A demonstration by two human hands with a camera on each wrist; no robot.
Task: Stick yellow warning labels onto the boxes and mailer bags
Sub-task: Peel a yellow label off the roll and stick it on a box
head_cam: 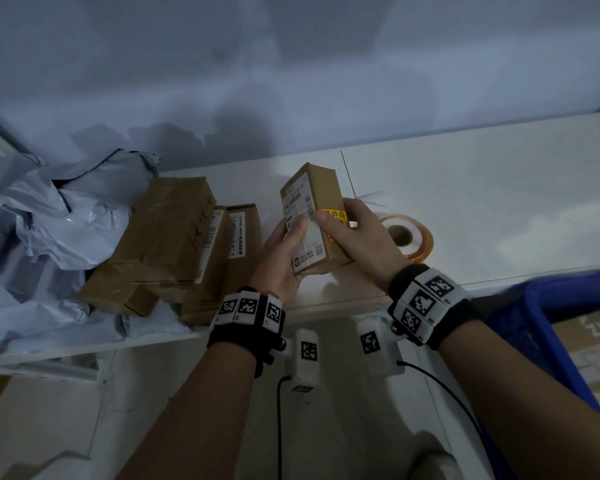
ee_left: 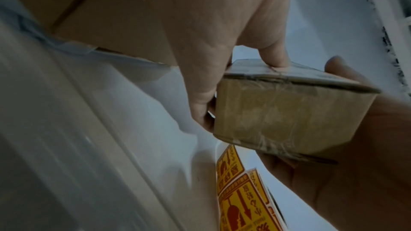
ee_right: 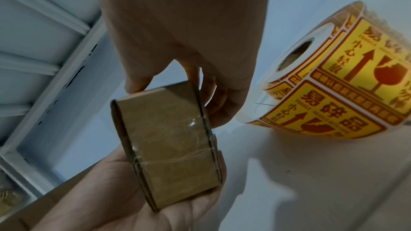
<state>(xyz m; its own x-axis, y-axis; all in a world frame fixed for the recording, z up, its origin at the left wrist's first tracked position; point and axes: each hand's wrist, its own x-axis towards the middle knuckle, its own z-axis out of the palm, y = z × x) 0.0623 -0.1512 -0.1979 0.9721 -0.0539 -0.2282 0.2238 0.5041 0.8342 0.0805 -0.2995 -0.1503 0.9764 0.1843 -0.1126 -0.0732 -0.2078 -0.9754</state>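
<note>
While I watch from the head view, my left hand (head_cam: 280, 258) cups the small box (head_cam: 312, 216) from below, its grip curled round the lower end with the thumb on the white shipping label. My right hand (head_cam: 361, 233) clamps the box's right side, where a yellow label (head_cam: 335, 220) already sits. The box is held above the tabletop (head_cam: 482, 202). Just behind lies the label roll (ee_right: 347, 76). Further left, brown boxes (head_cam: 174, 237) and grey mailer bags (head_cam: 66, 216) are piled.

A blue crate (head_cam: 548, 327) stands lower right beside the white table (head_cam: 499, 202), against a pale wall (head_cam: 291, 64).
</note>
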